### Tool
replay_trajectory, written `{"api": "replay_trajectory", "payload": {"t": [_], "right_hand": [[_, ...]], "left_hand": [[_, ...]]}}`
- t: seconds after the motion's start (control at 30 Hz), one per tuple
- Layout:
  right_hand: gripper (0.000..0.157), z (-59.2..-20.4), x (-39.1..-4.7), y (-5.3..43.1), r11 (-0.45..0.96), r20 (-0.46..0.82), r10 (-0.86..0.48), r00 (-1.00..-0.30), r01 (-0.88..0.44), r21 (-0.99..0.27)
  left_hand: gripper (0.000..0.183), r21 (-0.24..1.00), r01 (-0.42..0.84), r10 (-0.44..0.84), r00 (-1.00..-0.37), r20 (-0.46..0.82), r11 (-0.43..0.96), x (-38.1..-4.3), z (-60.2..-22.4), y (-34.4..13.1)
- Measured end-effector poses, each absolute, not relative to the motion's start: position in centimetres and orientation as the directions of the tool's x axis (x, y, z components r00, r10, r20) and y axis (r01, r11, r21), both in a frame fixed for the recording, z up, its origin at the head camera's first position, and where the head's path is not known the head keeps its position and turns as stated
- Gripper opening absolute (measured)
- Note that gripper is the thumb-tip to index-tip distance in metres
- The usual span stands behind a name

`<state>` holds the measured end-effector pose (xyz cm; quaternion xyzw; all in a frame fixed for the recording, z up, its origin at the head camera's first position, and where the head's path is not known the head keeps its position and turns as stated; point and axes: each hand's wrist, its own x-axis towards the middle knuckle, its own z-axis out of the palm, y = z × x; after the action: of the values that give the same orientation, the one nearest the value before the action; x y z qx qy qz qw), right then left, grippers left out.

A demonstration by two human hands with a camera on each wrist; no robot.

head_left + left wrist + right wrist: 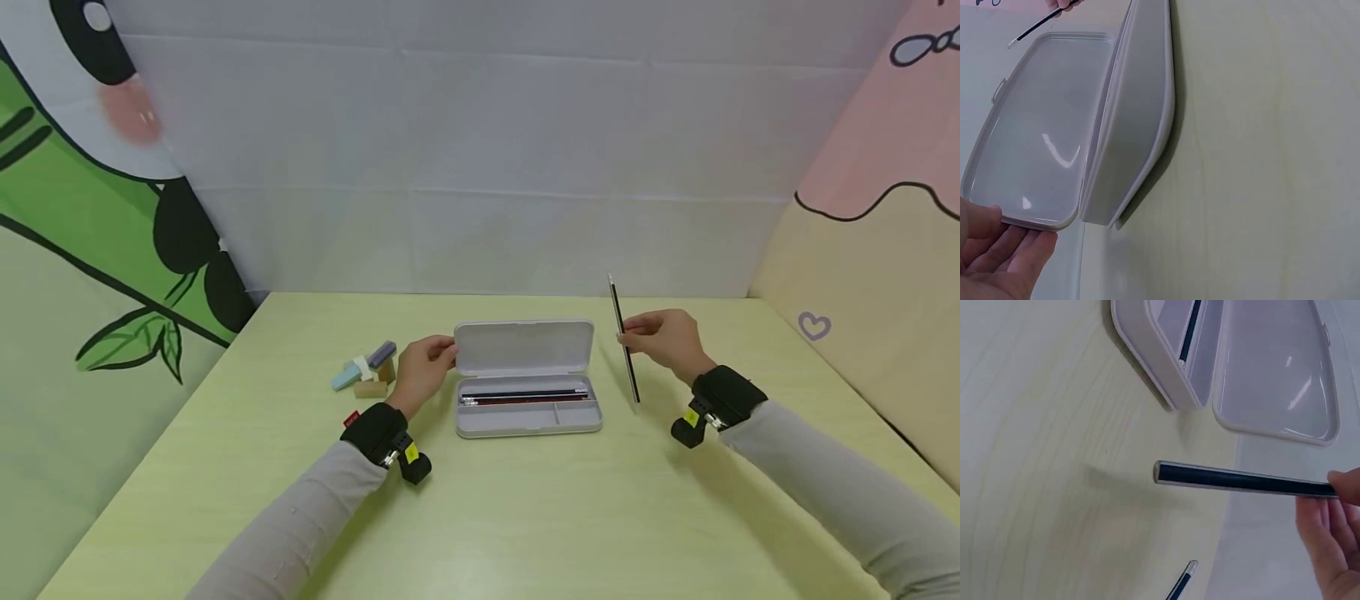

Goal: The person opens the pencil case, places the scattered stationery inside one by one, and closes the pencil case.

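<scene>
A pale grey pencil case (528, 433) stands with its hinged lid (525, 348) raised at the back. My left hand (424, 367) pinches the lid's left edge, thumb on the inner face and fingers behind, as the left wrist view shows. Off the case's right side, my right hand (666, 340) holds a dark pencil with silver stripes (1241, 480) between thumb and fingers. This pencil tilts steeply over the table, its flat end pointing down. Inside the case's long compartment lie a dark pencil (525, 392) and a reddish one (528, 400).
Left of my left hand sits a small pile of blocks (369, 389) in blue, purple, white and tan. Another dark pencil (1180, 584) shows at the bottom of the right wrist view. A white sheet wall (487, 167) rises behind the table (510, 517), with printed panels on both sides.
</scene>
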<state>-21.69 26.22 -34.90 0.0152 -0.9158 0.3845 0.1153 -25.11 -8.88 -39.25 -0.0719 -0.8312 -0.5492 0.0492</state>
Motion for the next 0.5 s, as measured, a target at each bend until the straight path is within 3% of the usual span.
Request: {"api": "replay_trajectory", "payload": {"t": [0.2,0.5], "right_hand": [[0.017,-35.0,-21.2,24.8,0.731,0.536,-0.130,-0.834,-0.446,-0.516],[0.016,-34.3,-20.8,23.2,0.695,0.599,-0.269,-0.754,-0.583,-0.421]], "left_hand": [[0.027,0.900,0.175,0.066,-0.984,0.163,0.400,-24.6,-38.9,-8.9],[0.028,0.902,0.168,0.067,-0.986,0.154,0.398,-23.9,-38.3,-8.8]]}}
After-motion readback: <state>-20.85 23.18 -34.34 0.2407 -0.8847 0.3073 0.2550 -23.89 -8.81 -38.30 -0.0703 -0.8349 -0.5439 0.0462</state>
